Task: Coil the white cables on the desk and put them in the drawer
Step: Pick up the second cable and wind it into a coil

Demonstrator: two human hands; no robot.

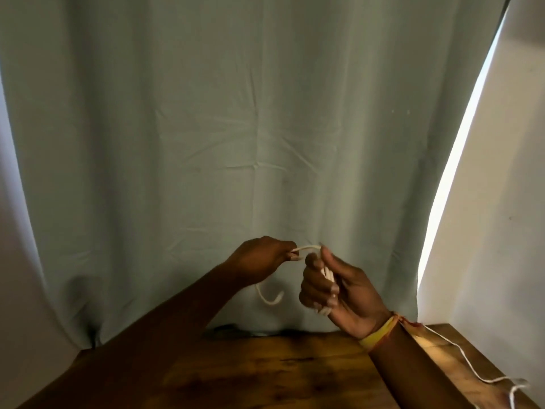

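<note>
Now both hands are up: right hand [339, 290] clamps the coiled white cable [328, 276], left hand [262, 259] pinches its loose end.

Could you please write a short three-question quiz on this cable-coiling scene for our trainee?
1. True or false: the right hand holds coiled loops of cable.
2. Which hand pinches the cable's free end? A) left hand B) right hand
3. Where does the second cable lie?

Key:
1. True.
2. A.
3. On the desk, at its right side, uncoiled.
</note>
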